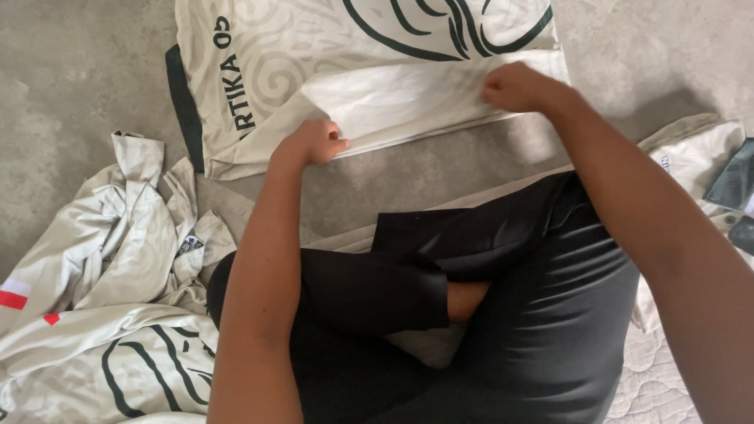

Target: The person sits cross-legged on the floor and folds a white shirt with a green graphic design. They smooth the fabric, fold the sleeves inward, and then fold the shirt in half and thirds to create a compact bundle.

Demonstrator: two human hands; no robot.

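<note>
Where grey concrete floor (71,71) shows, both hands (314,141) (514,86) pinch the white shirt's (408,98) folded edge.

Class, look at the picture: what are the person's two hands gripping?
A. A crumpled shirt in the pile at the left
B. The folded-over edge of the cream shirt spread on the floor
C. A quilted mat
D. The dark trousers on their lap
B: the left hand and right hand both pinch the folded edge of the cream shirt spread flat on the grey floor.
</note>
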